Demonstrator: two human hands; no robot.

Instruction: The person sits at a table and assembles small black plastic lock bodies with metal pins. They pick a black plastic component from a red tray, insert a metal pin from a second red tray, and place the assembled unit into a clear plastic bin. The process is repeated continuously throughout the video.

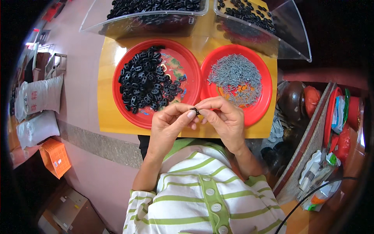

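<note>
Both hands meet in front of my chest over the table's near edge. My left hand (170,120) pinches a small black plastic piece (196,111) between thumb and fingertips. From the other side, the thumb and fingers of my right hand (225,119) close on the same piece; whether they also hold a grey pin is hidden. Just beyond my left hand lies a red plate (191,64) with a heap of black two-holed plastic pieces (140,78). Beyond my right hand, a second red plate (267,82) carries a pile of small grey pins (235,74).
Two clear plastic bins stand at the table's far side, the left bin (156,17) and the right bin (249,27), both with black pieces. The yellow table (107,78) ends near my waist. White sacks (39,93) and an orange basket (55,158) lie left.
</note>
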